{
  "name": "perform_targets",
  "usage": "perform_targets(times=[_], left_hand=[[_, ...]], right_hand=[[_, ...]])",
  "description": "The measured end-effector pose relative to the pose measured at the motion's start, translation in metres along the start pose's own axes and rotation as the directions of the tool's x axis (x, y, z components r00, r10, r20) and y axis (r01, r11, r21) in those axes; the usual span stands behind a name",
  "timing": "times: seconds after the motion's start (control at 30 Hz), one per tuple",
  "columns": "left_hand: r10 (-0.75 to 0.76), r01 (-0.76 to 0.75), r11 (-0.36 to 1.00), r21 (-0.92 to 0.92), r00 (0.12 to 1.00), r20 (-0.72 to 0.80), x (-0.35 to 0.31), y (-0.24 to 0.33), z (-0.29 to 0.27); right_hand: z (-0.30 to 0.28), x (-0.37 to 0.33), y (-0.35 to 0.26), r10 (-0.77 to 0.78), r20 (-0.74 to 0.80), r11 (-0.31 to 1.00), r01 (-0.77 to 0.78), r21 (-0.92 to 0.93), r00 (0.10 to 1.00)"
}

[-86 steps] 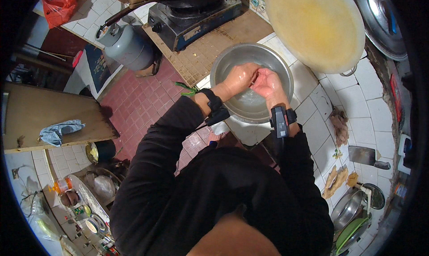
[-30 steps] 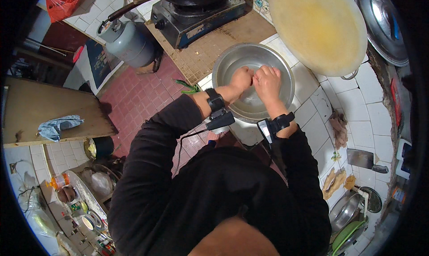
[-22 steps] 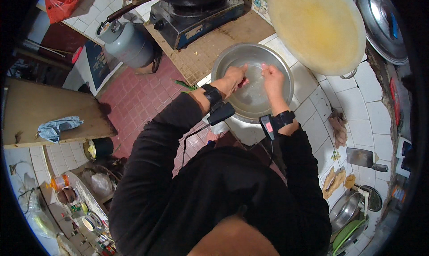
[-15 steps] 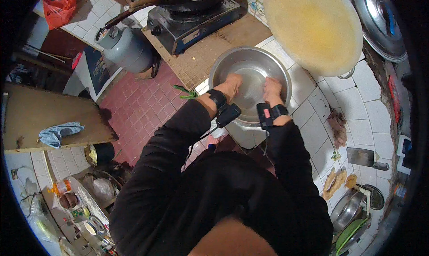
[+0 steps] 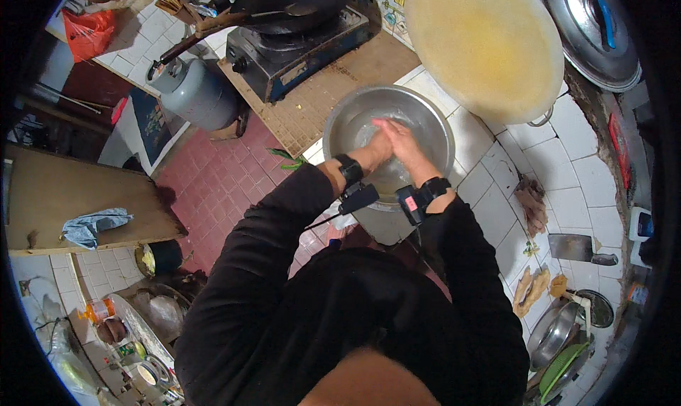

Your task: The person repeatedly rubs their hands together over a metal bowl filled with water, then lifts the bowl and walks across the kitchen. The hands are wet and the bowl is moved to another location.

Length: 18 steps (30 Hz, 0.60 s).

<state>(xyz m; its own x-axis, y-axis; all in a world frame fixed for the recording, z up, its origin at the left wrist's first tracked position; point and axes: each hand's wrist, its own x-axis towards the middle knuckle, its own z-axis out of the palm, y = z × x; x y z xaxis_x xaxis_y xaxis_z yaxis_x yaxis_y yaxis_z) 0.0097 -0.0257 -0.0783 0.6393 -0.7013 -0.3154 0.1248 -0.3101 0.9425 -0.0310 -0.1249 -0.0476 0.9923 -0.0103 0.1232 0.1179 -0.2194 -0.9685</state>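
Observation:
A wide steel basin stands on the tiled counter in front of me, with what looks like a little water in its bottom. My left hand and my right hand meet over the middle of it, pressed against each other. The right hand lies across the left with its fingers stretched out. Most of the left fingers are hidden behind it. I see nothing held between the palms. Black straps with small devices circle both wrists.
Behind the basin is a gas stove bearing a black wok. A large round yellowish board and a steel lid lie to the right. Further right are a cleaver and ginger. A gas cylinder stands left.
My hands were apart inside the basin, one at each side. Both have come together over its middle, the right one moving left onto the left. The view has shifted slightly.

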Motion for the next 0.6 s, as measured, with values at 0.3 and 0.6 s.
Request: perform_targets(times=[0.3,0.6], left_hand=[[-0.553,0.271,0.502,-0.821,0.83,-0.065,0.017,0.004,-0.006],[-0.269,0.076,0.134,-0.988,0.962,0.038,0.024,0.005,-0.003]], right_hand=[[0.009,0.018,0.076,0.773,-0.363,0.598,-0.408,0.69,0.52],[0.013,0.027,0.048,0.296,0.111,0.095,-0.145,0.985,0.949]])
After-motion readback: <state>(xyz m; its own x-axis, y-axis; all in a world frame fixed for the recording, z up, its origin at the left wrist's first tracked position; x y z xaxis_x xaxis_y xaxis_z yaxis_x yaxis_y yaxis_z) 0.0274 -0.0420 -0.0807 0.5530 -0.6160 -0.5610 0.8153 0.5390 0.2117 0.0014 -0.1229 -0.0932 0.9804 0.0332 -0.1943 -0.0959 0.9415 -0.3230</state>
